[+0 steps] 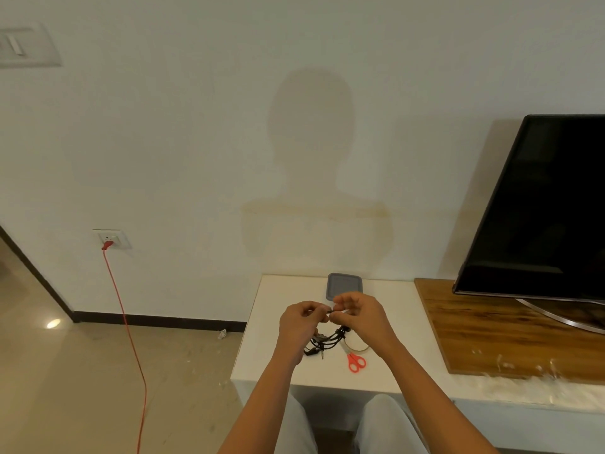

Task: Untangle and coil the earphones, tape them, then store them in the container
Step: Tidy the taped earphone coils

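Both left hand (302, 322) and right hand (360, 317) pinch one strand of the tangled black earphones (327, 344) in curled fingers (342, 301), the bundle trailing onto the white surface (262, 339). Grey container (343, 285) lies just behind, red scissors (356, 362) near the front edge.

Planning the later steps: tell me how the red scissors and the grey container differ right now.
The scissors have bright red handles; the container is plain grey. The scissors lie near the white table's front edge, the container at the back by the wall. The scissors show almost whole; the container's near edge is hidden behind the right hand. Both rest on the table, neither held.
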`<state>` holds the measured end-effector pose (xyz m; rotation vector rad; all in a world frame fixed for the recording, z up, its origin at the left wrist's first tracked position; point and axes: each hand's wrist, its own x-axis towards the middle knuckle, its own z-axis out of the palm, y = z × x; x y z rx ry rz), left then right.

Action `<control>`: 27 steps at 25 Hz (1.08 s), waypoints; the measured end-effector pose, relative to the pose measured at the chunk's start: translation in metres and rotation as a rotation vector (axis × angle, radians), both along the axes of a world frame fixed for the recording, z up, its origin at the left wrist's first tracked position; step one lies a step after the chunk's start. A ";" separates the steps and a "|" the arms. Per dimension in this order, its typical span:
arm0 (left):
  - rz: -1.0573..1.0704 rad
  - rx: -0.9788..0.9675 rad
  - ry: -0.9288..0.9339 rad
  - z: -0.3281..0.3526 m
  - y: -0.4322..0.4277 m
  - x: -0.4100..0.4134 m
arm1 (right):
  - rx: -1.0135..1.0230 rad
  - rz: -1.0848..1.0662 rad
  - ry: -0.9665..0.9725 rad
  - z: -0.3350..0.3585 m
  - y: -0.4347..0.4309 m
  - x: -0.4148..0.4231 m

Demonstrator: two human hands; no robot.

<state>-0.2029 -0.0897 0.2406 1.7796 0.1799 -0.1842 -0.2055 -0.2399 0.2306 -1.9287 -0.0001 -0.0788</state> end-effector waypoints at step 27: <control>0.002 -0.017 0.018 -0.017 0.013 0.017 | 0.180 0.045 0.097 -0.015 0.016 0.010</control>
